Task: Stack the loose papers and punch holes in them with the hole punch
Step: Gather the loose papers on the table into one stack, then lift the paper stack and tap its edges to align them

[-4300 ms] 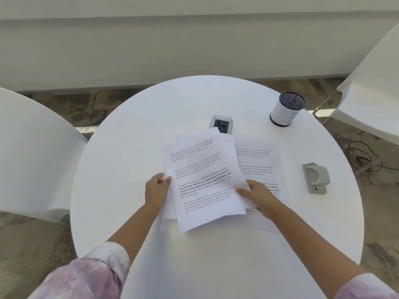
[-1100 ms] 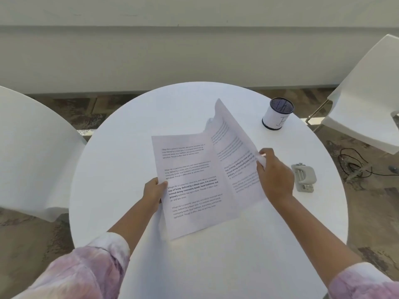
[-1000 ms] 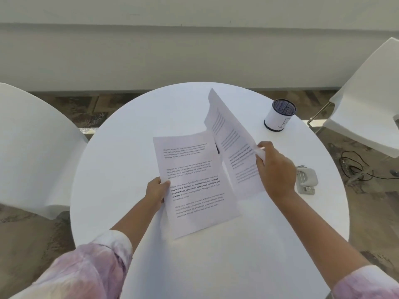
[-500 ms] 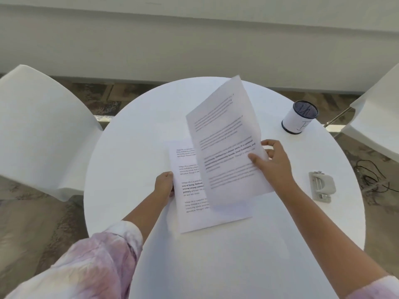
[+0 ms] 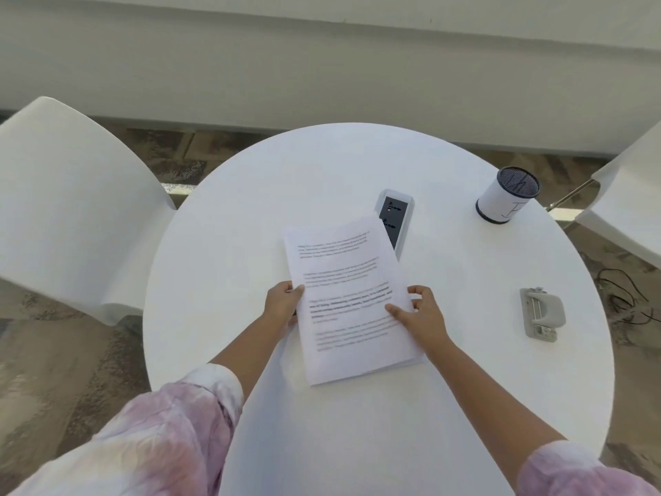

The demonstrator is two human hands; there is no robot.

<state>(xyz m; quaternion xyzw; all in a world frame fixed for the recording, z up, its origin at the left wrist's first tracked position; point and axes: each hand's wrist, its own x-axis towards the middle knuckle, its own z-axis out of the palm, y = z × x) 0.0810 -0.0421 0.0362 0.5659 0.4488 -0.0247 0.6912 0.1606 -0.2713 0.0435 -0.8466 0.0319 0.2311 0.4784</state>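
Observation:
The printed papers [image 5: 348,298] lie in one stack in the middle of the round white table [image 5: 232,281]. My left hand [image 5: 282,304] grips the stack's left edge, thumb on top. At the stack's right edge, my right hand [image 5: 418,316] has its thumb on the top sheet and its fingers curled at the edge. The grey hole punch [image 5: 542,313] lies on the table to the right, apart from both hands.
A white device with a dark screen [image 5: 395,220] lies just behind the papers, partly under their far corner. A white cup with a dark mesh top [image 5: 506,198] stands at the back right. White chairs stand at left [image 5: 71,209] and right [image 5: 629,209]. Cables [image 5: 622,298] lie on the floor.
My right hand lifted a sheet from the right and laid it onto the pile held by my left hand. The papers now form one stack, and the device behind them shows again.

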